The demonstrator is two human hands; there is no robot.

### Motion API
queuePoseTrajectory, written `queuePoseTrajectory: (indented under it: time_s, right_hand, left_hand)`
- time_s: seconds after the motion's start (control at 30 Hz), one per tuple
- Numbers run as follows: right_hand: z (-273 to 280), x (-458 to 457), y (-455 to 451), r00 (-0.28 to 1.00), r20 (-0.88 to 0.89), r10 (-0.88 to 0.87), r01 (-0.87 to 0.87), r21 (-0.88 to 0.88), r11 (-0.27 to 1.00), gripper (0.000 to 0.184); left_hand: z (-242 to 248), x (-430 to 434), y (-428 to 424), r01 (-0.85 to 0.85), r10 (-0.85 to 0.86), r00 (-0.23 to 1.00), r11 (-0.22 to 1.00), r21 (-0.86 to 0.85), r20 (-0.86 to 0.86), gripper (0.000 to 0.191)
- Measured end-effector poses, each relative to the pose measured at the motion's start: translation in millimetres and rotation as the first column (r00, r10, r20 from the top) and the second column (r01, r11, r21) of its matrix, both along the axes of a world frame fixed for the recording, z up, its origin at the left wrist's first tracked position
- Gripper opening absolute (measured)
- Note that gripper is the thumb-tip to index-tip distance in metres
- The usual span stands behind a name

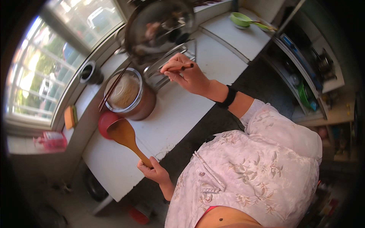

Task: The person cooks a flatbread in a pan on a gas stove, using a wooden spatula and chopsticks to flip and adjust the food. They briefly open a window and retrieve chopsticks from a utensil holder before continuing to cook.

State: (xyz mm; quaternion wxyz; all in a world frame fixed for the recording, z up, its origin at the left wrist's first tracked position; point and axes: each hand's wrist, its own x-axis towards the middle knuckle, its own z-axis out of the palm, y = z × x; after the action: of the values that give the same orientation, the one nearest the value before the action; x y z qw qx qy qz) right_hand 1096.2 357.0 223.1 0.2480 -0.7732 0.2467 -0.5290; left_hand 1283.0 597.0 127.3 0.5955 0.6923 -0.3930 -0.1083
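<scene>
My left hand (155, 171) grips the handle of a wooden ladle-like spoon (125, 133), its broad bowl over the edge of a red round object (107, 122). My right hand (185, 72), with a black band at the wrist, is closed around a thin brown stick-like handle (179, 68); its far part cannot be made out. Between the hands and the window stands a metal pot (144, 105) filled with a pale, foamy-looking content (124, 91). A pair of dark chopsticks (114, 87) lies across the pot's rim.
A large wok (159, 31) stands behind a metal rack (171, 61). On the white counter (168, 128), at the far end, sits a green bowl (240, 19). Along the windowsill are a dark cup (90, 73), a sponge (70, 117) and a pink bottle (54, 141). Shelves (302, 82) stand at right.
</scene>
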Motion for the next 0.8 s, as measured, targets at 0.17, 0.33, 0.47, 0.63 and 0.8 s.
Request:
queuePoseTrajectory:
  time_s: [0.17,0.33,0.47,0.63,0.8]
  right_hand:
    - [11,-169,31,0.972,0.186,-0.141,0.087,0.272,0.958,0.008]
    - [6,-375,84,0.821,0.452,-0.349,0.067,0.531,0.845,0.017]
    - [11,-524,137,0.620,0.512,-0.595,0.225,0.610,0.760,0.024]
    - [12,-665,194,0.399,0.494,-0.772,0.475,0.609,0.635,0.029]
    - [32,-752,210,0.313,0.554,-0.772,0.660,0.457,0.596,0.036]
  left_hand:
    - [16,-93,-38,0.246,-0.246,0.968,0.969,0.018,0.045,0.016]
    - [7,-229,-75,0.434,-0.434,0.899,0.901,0.005,0.064,0.018]
    - [19,-362,-106,0.566,-0.533,0.809,0.820,-0.085,0.250,0.021]
    - [42,-505,-123,0.794,-0.801,0.596,0.598,-0.109,-0.058,0.023]
    - [55,-602,-157,0.896,-0.899,0.436,0.439,-0.073,-0.047,0.020]
